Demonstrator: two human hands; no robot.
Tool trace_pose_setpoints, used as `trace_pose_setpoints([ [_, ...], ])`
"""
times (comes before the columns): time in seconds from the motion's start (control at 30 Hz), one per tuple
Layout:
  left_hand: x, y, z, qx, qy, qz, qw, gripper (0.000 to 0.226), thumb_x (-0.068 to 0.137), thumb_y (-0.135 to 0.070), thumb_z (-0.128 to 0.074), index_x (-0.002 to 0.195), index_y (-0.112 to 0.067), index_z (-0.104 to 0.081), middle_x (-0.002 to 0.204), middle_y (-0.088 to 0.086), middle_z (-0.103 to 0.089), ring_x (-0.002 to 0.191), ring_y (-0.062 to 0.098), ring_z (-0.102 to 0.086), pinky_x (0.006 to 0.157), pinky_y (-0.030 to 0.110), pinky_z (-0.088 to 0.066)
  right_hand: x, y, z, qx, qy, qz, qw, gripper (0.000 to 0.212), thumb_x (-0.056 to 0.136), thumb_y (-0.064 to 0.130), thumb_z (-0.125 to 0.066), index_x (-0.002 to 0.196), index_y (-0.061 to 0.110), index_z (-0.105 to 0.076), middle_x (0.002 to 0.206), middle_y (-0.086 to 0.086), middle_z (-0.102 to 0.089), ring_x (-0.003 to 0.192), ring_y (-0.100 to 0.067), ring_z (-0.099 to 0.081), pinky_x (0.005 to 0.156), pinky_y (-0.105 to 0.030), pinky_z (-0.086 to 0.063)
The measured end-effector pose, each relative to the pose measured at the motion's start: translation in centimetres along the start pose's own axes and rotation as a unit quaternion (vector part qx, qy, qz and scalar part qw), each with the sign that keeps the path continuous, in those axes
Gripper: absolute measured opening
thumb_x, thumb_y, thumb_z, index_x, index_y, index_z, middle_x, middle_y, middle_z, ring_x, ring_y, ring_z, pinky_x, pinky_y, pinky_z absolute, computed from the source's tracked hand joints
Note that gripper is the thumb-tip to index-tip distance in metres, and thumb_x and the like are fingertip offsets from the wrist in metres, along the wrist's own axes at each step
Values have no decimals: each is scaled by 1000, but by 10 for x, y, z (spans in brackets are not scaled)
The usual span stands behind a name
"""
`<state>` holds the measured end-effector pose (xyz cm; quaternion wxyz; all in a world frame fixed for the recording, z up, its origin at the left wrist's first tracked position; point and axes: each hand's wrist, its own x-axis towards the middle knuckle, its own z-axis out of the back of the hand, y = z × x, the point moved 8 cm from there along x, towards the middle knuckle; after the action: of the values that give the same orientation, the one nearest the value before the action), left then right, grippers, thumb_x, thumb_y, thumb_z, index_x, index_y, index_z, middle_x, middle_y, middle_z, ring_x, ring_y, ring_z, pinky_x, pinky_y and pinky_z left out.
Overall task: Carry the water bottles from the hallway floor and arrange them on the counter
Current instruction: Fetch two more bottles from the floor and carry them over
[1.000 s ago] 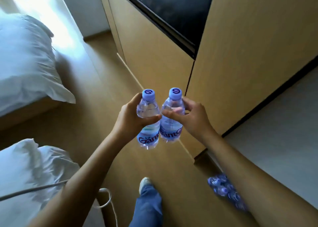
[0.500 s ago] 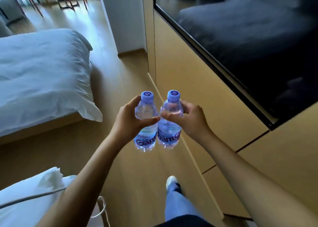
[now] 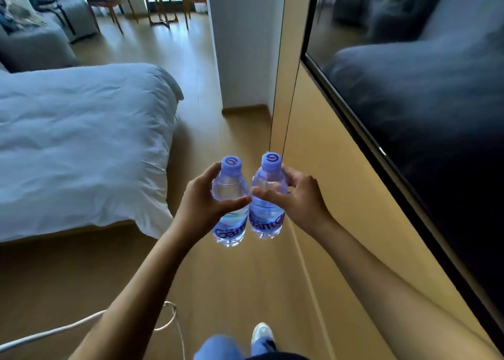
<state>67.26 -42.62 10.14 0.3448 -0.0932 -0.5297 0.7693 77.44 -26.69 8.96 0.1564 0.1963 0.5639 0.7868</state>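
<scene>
Wood floor (image 3: 240,291), two clear upright purple-capped bottles (image 3: 230,204), full

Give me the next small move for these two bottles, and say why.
Probably walk on down the wooden floor, bottles held upright. The left hand grips the left bottle, the right hand grips the right bottle, and no counter is in view.
</scene>
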Motion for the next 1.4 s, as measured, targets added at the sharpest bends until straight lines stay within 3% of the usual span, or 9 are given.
trace_pose_setpoints([
  [0.23,123,56,35,-14,-28,11,999,56,62,-40,-85,111,-30,-61,95,-4,-72,89,17,-71,79,44,-57,144,-14,-34,12,31,2,999,34,72,39,-84,100,25,-70,87,14,-75,80,0,-69,72,-16,-52],
  [0.33,189,92,56,-25,-25,13,999,55,63,-35,-87,112,-29,-61,96,-3,-73,90,15,-71,80,40,-59,216,-23,-57,10,27,-1,1000,45,68,45,-83,105,23,-71,92,12,-76,87,-5,-72,80,-27,-57],
  [0.47,280,126,91,-10,-19,-5,1000,54,65,-32,-88,111,-31,-61,95,-8,-73,88,8,-71,77,28,-58,316,-26,-88,5,20,-5,1000,42,72,39,-86,107,24,-70,94,10,-76,90,-7,-72,85,-37,-58],
  [0.67,410,162,153,-10,-19,-32,999,55,61,-45,-84,110,-40,-60,94,-16,-72,85,1,-69,73,16,-53,454,-14,-128,17,-8,-4,1000,44,73,30,-87,111,16,-70,96,6,-76,89,-9,-72,83,-31,-58],
  [0.87,515,209,196,-20,-41,-27,999,50,60,-44,-83,104,-50,-59,91,-18,-71,82,-4,-67,69,11,-50,579,-15,-166,20,8,1,1000,47,75,26,-85,116,11,-68,101,0,-75,93,-14,-71,86,-38,-58],
  [1.13,687,288,239,-17,-67,11,998,50,58,-45,-83,102,-43,-61,90,-15,-72,85,3,-69,74,25,-56,771,-33,-206,-3,44,20,999,49,73,38,-82,113,14,-69,98,4,-75,88,-8,-70,77,-23,-57],
  [1.2,739,307,251,-8,-73,20,997,52,58,-41,-84,105,-37,-62,92,-13,-72,86,4,-69,76,28,-56,829,-38,-215,0,52,20,998,44,75,36,-83,111,14,-69,96,4,-75,87,-9,-70,78,-25,-58],
  [1.4,878,347,287,-1,-66,28,997,52,60,-37,-84,107,-39,-60,94,-14,-72,88,3,-69,77,25,-56,981,-49,-241,31,62,11,998,44,74,34,-83,110,13,-69,96,1,-75,89,-14,-72,84,-39,-59],
])
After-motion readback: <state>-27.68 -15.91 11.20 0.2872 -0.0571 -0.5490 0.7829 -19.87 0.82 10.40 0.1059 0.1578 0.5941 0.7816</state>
